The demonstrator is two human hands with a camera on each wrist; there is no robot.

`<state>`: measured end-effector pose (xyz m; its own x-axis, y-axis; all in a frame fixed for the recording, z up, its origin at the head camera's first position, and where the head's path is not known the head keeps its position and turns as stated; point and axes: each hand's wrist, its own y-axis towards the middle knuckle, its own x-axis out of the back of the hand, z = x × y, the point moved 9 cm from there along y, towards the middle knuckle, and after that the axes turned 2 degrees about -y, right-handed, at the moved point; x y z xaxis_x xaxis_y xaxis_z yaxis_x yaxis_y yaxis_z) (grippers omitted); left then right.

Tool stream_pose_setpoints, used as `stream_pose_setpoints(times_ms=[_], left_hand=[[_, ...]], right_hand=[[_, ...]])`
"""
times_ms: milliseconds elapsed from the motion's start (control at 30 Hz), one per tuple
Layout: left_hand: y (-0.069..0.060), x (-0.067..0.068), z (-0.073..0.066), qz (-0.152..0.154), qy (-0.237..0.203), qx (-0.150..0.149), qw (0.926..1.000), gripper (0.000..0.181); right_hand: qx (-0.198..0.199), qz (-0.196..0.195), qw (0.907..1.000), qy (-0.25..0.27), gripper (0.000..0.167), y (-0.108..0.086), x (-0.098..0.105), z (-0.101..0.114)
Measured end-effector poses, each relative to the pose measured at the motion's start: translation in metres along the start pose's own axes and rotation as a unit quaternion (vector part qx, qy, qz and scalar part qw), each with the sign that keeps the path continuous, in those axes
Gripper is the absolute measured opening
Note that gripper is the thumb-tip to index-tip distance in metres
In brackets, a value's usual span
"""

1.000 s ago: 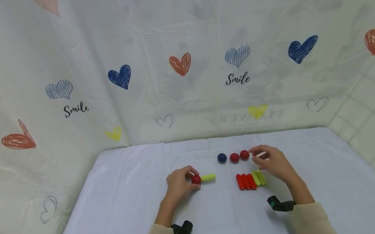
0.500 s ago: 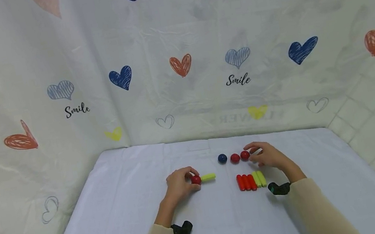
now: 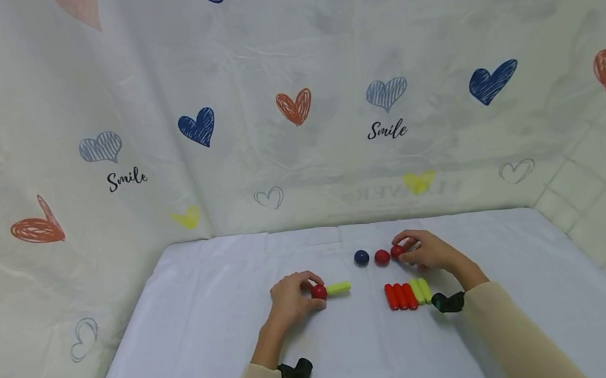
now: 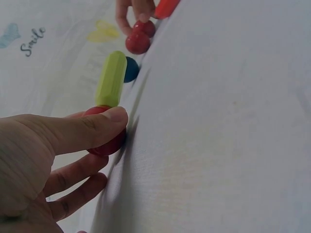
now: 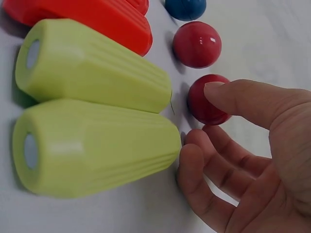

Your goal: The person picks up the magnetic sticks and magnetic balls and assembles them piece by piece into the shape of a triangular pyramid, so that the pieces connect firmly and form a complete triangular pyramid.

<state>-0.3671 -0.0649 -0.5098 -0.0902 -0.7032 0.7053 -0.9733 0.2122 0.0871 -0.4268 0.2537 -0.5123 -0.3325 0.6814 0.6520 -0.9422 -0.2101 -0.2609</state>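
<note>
A red ball sits between the thumb and fingers of my left hand, which pinches it. From that ball a yellow-green stick extends, touching it end-on. Over on the right, my right hand grips the rightmost red ball on the table. Its thumb lies across the ball in the right wrist view; the index fingertip is partly hidden there. Just left of that ball is another red ball, then a dark blue ball.
Nearer than the loose balls, three red sticks and two yellow-green sticks lie side by side on the white-covered table. A curtain printed with hearts hangs behind the table's far edge.
My right hand has moved left and slightly away from me, and its thumb and fingers have closed round the rightmost red ball. The left hand holds its place.
</note>
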Motion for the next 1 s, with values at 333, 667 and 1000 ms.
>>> stream_pose_setpoints(times_ms=[333, 667, 1000], left_hand=[[-0.001, -0.001, 0.0, 0.001, 0.003, 0.005, 1.0, 0.033], [-0.003, 0.001, -0.002, 0.004, 0.001, 0.004, 1.0, 0.032], [-0.003, 0.002, -0.004, 0.002, 0.008, -0.001, 1.0, 0.033]], right_hand=[[-0.001, -0.01, 0.9998, -0.014, 0.037, -0.006, 0.002, 0.001], [0.034, -0.044, 0.9984, 0.011, 0.035, -0.026, 0.015, 0.01], [0.063, -0.058, 0.9942, 0.065, 0.041, -0.042, 0.01, 0.028]])
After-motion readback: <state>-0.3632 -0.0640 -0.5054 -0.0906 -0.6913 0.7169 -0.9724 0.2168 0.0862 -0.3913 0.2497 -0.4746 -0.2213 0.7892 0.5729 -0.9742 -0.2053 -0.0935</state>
